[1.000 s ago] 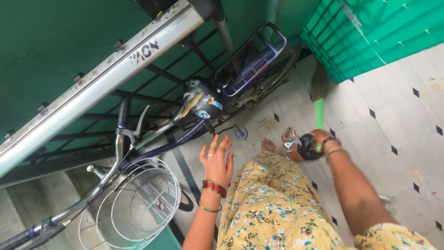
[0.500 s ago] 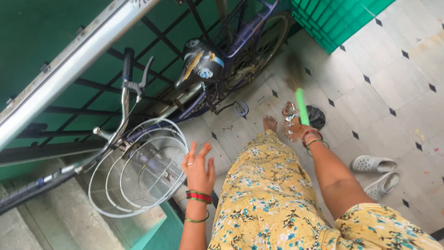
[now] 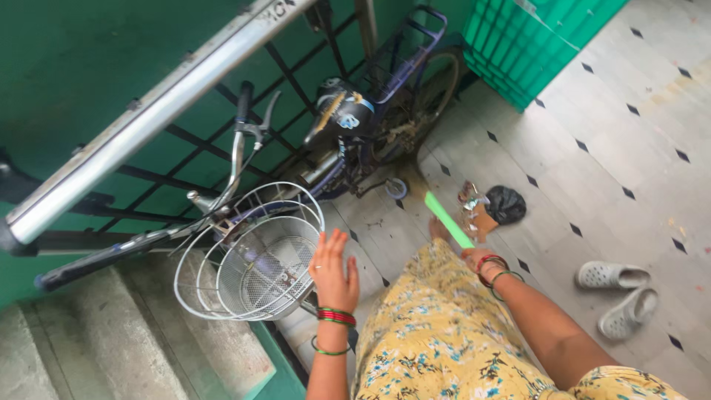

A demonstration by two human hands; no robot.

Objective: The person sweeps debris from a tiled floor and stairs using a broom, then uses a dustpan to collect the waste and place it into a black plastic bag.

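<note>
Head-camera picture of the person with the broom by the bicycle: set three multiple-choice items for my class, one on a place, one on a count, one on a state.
1. Where does the wire basket sit?
A. on the front of the bicycle
B. on the stairs
C. beside the green crate

2. How many pale clogs lie on the tiled floor?
A. one
B. two
C. four

3. What is the left hand doing?
A. gripping the handlebar
B. holding the basket rim
C. open in the air, fingers spread, holding nothing

Answers:
1 A: the basket hangs below the handlebar, ahead of the saddle.
2 B: a pair lies to the right of the person's right arm.
3 C: the palm is clear of the basket, while the right hand has its grip closed on the green broom handle.
</note>
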